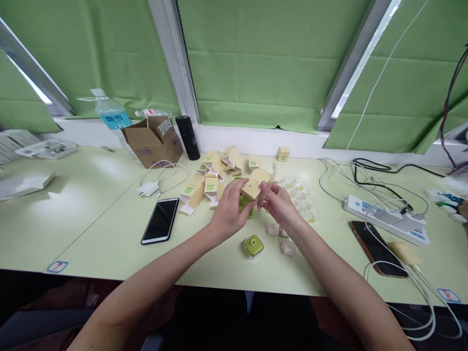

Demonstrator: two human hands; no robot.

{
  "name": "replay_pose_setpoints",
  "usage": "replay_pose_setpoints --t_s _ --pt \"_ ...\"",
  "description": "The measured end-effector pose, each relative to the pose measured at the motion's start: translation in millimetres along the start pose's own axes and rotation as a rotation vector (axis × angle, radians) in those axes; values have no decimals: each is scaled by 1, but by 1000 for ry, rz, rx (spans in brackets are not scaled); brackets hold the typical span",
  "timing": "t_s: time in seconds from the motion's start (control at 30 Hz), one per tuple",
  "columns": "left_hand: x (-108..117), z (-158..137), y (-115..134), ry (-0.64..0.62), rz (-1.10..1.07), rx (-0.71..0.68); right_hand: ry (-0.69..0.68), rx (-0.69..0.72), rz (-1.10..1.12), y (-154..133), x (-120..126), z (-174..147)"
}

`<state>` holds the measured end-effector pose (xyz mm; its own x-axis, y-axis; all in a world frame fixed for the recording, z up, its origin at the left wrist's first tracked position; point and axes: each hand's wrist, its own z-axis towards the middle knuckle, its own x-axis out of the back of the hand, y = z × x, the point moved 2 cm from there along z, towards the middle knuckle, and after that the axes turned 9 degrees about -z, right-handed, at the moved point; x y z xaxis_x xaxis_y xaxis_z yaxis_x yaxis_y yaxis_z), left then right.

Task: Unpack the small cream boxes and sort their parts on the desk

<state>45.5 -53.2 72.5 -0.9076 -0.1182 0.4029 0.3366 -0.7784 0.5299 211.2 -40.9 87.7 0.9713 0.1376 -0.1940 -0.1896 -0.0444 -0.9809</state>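
Between both hands, raised over the middle of the table, is a small cream cardboard box (257,182) with a flap standing up at its right end. My left hand (229,210) grips its left side. At the right end, my right hand (278,204) pinches the box near the flap. Partly hidden beneath the box are green pieces (245,205). Closer to me stands a small green-lidded container (253,246) with a ring on top. Several pale pink pieces (288,247) lie beside it. Clear round cups (302,195) with yellow bits spread to the right of my right hand.
Several open cream boxes (193,192) lie left of my hands; one closed box (282,154) stands at the back. A phone (160,221), a charger (148,189), a brown carton (151,146) and a black bottle (187,138) are left. A power strip (385,219) and second phone (376,248) lie right.
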Motion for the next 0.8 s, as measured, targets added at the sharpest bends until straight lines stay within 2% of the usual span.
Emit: replay_pose_setpoints --t_s 0.17,0.3,0.43,0.6,0.8 --pt "-5 7 2 12 -158 151 13 83 113 6 1 -3" --pt "-13 8 5 -12 -308 211 25 119 127 10 11 -4" --pt "-20 3 5 -10 -358 262 44 149 62 12 15 -3" --pt "-22 -8 1 5 -522 349 32 171 -53 17 10 -5" --pt "-18 -13 0 -11 -648 354 26 163 -106 19 7 -8"
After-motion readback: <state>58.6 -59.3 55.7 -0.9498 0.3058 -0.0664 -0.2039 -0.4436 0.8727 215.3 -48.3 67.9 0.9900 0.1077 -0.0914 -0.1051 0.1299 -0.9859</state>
